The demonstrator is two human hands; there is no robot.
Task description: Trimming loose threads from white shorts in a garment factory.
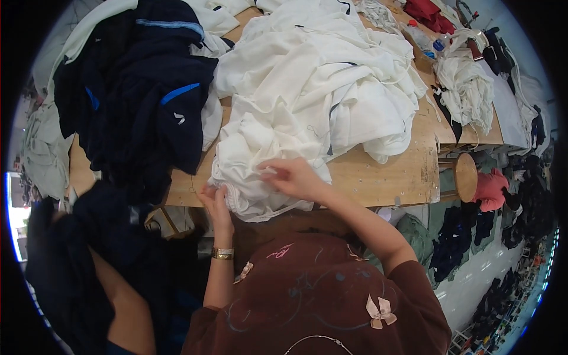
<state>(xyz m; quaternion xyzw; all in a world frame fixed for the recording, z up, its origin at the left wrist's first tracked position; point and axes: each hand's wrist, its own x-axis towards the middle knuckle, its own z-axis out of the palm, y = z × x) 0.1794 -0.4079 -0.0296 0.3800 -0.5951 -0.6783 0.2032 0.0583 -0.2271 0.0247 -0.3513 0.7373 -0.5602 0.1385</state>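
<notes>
Head view: our right hand (pixel 294 177) pinches the white garment (pixel 260 163) at the wooden table (pixel 384 177) edge, our left hand (pixel 214 198) gripping its hem. We should keep the fabric taut, clear of the dark clothes (pixel 142 100) beside.

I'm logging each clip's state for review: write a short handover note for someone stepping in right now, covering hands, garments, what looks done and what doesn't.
Left hand: pinching the near edge of the white garment at the front edge of the wooden table; a gold bracelet is on that wrist.
Right hand: resting on top of the same garment, fingers gripping a fold.
Behind it lies a large white pile; a dark navy pile sits on the left of the table.
Done: one white piece pulled to the near edge.
Left: it is still bunched, and both piles remain in heaps.
</notes>
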